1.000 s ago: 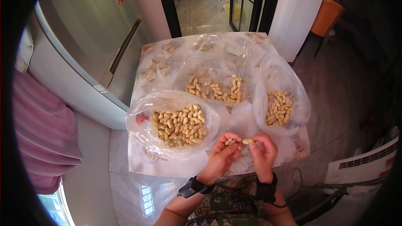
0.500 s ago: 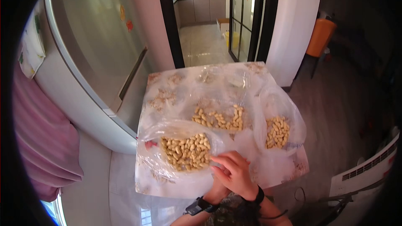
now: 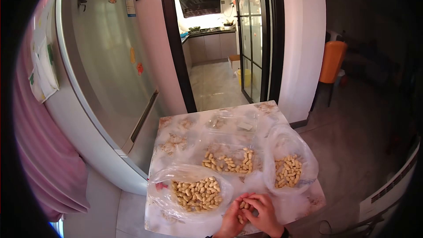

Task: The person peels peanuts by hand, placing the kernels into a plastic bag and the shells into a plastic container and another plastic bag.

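My left hand (image 3: 231,221) and my right hand (image 3: 263,215) meet at the table's front edge, with their fingers curled together. A few unshelled peanuts (image 3: 243,205) show between them; my left hand cups them while the fingers of my right hand close over them. Just left of my hands, a clear plastic bag (image 3: 162,202) lies spread around a large heap of peanuts (image 3: 197,194). Ahead of them is a clear plastic box (image 3: 260,150) with a scattering of peanuts along its near side. To the right, another plastic bag (image 3: 288,139) holds a smaller heap of peanuts (image 3: 288,172).
A patterned cloth covers the table (image 3: 172,125). At the left stands a tall fridge (image 3: 105,61). Past the table, a glass door (image 3: 251,35) stands open to a kitchen. An orange chair (image 3: 332,61) is at the right.
The view has tilted up, so the table sits lower in the picture. My hands, which were crossed beside the left bag, are now side by side with peanuts between them.
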Available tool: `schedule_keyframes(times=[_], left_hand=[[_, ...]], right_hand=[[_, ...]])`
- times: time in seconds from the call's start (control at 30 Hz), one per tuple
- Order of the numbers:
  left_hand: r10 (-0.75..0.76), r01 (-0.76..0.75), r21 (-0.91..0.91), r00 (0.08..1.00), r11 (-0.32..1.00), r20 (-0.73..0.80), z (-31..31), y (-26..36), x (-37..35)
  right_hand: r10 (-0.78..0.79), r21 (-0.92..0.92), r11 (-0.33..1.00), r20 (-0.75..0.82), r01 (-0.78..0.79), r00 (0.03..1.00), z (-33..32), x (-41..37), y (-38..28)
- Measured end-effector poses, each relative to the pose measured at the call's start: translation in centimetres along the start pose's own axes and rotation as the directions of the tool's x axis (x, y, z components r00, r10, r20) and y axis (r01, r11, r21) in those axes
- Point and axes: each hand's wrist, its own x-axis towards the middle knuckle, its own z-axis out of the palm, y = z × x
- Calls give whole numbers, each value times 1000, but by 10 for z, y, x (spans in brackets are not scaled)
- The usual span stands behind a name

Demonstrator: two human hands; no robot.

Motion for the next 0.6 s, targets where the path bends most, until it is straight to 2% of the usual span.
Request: schedule_keyframes(times=[0.13,0.23,0.6], left_hand=[[12,-12,1,999,1000,-37,-2,-4,2],[40,-39,-45,999,998,9,-13,-8,8],[6,-5,-19,998,1000,59,-13,-4,8]], right_hand=[[30,28,999,49,-32,998,2,-3,6],[20,29,999,63,-22,998,1,-6,12],[46,81,996,28,-48,999,1,-4,13]])
